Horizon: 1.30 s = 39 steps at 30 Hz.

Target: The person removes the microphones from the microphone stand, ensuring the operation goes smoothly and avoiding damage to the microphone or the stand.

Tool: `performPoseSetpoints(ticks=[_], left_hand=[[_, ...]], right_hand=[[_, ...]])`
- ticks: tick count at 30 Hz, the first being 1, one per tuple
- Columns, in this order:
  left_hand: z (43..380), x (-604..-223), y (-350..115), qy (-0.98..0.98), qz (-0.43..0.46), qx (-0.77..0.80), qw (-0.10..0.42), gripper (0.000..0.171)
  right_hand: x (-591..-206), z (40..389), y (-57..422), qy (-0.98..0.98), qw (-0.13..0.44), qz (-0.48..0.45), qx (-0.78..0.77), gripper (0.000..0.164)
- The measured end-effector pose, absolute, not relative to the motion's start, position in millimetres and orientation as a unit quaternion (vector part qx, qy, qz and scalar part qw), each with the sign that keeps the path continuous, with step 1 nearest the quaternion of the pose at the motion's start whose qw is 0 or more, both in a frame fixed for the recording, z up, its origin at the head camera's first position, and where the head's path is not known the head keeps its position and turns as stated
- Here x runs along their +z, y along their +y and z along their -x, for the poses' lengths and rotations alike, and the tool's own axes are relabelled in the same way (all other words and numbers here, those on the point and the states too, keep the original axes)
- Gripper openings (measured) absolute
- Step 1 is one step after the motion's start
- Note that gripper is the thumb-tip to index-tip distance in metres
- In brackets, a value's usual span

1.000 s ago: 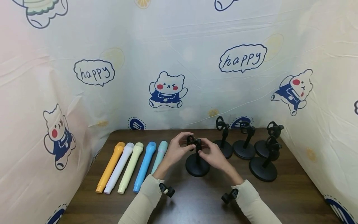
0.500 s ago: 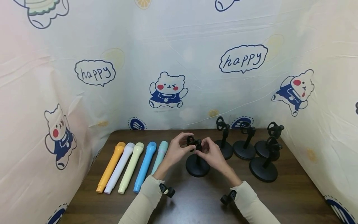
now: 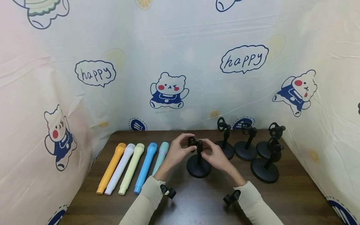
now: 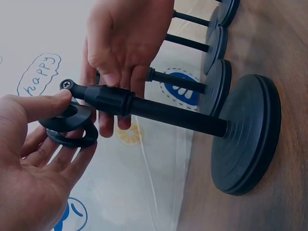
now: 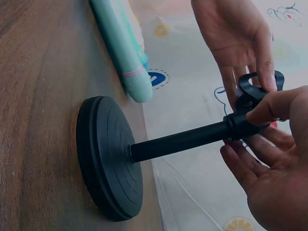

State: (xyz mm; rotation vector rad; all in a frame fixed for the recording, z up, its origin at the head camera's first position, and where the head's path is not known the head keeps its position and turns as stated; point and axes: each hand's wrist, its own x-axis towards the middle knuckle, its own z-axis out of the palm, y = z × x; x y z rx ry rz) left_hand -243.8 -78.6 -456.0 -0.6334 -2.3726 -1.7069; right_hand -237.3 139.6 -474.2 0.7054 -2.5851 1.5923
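Note:
A black desktop microphone stand (image 3: 198,168) stands upright on its round base in the middle of the table. My left hand (image 3: 178,151) pinches the ring-shaped clip (image 4: 72,120) at its top, thumb on one side and fingers beneath. Just below the clip, my right hand (image 3: 216,156) holds the collar (image 5: 238,126) of the pole between thumb and fingers. Both wrist views show the pole running straight from the collar down to the base. Left of the hands lie toy microphones in a row: orange (image 3: 111,168), white (image 3: 120,168), pale yellow (image 3: 131,168), blue (image 3: 145,168) and teal (image 3: 161,154).
Several more black microphone stands are grouped at the right, among them a back-left one (image 3: 225,148), a middle one (image 3: 245,150) and a front one (image 3: 265,169). A printed cloth (image 3: 168,40) hangs behind and beside the brown table (image 3: 194,206).
My right thumb and fingers shift slightly around the collar, closing in and then spreading a little. The left hand and the stand stay in place.

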Motion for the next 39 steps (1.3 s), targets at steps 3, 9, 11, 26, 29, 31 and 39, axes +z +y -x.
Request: performPoseSetpoints(ticks=[3,9,11,26,29,31,39], left_hand=[[243.9,-456.2,-78.4,-0.789,0.212,-0.571,0.077,0.046],[243.2,-456.4,-78.6,-0.792,0.211,-0.568,0.076,0.046],[243.1,-456.3,-78.6,-0.793,0.211,-0.567,0.074,0.046],[245.6,-457.6,-78.8,-0.794,0.213,-0.564,0.072,0.049],[245.6,-457.7,-78.4,-0.793,0.216,-0.565,0.077,0.047],[245.3,-457.7,-78.2,-0.793,0.218,-0.563,0.08,0.046],[244.0,-457.4,-78.8,-0.793,0.219,-0.563,0.082,0.046]], right_hand=[[-473.5,237.0,141.8,-0.824,0.013,-0.238,0.513,0.044],[-478.2,236.5,138.2,-0.83,0.043,-0.215,0.513,0.034],[-480.9,236.2,134.6,-0.837,0.063,-0.208,0.502,0.031],[-476.1,235.2,131.0,-0.855,0.036,-0.199,0.478,0.034],[-474.0,234.7,136.0,-0.84,0.006,-0.216,0.498,0.043],[-473.3,234.5,138.9,-0.835,0.001,-0.216,0.507,0.044],[-473.5,236.2,138.7,-0.861,0.055,-0.183,0.472,0.036]])
